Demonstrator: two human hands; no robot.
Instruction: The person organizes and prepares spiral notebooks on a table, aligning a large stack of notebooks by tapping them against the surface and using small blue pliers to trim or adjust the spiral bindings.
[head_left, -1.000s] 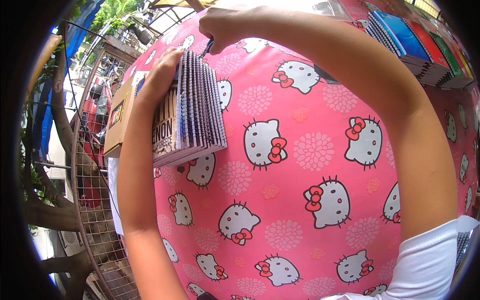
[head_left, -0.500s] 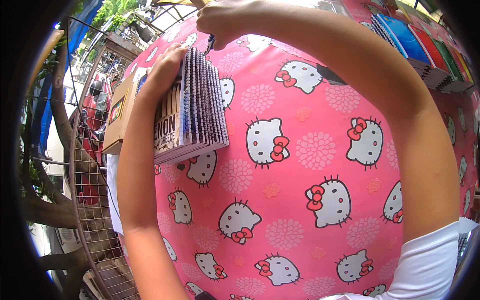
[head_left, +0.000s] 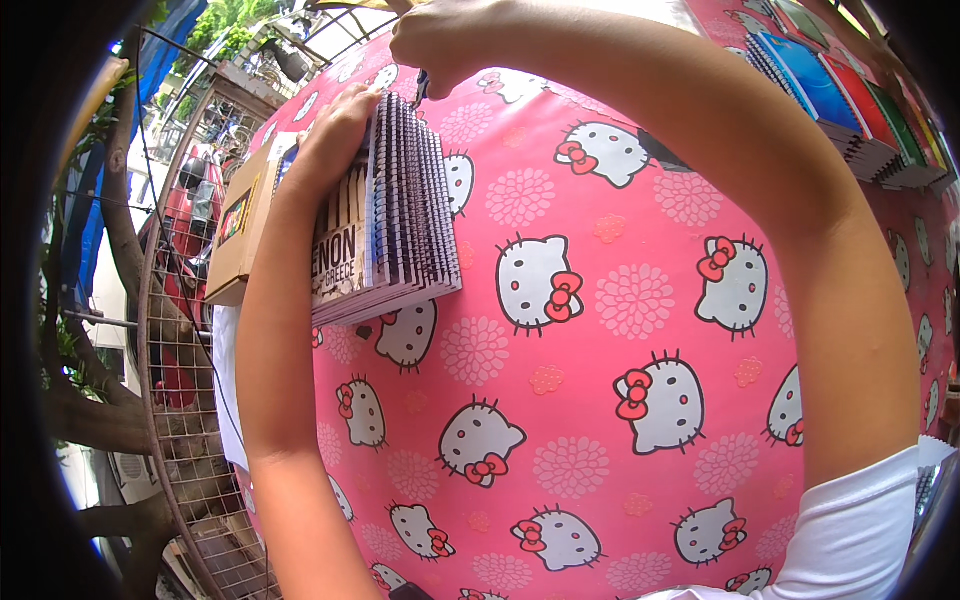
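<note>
A stack of spiral notebooks (head_left: 410, 210), with dark coils along the right side and a printed brown cover on top, stands at the left of the table. My left hand (head_left: 338, 128) holds the top notebook by its far end, the fingers close together near the coil's corner. Beyond that corner my right hand (head_left: 435, 45) is closed round a small pliers-like tool (head_left: 421, 88). Only the tool's dark tip shows, right by the far end of the coils; the fist hides the rest.
A pink cloth with cat faces (head_left: 560, 400) covers the table. Next to the stack, on its left, is a brown cardboard box (head_left: 240, 230). More spiral notebooks (head_left: 800, 75) in blue, red and green lie at the far right. A wire-mesh fence (head_left: 180, 400) borders the left side.
Both hands keep nearly the same place and grip. The view has shifted very slightly, and the stack sits a little more to the right in it.
</note>
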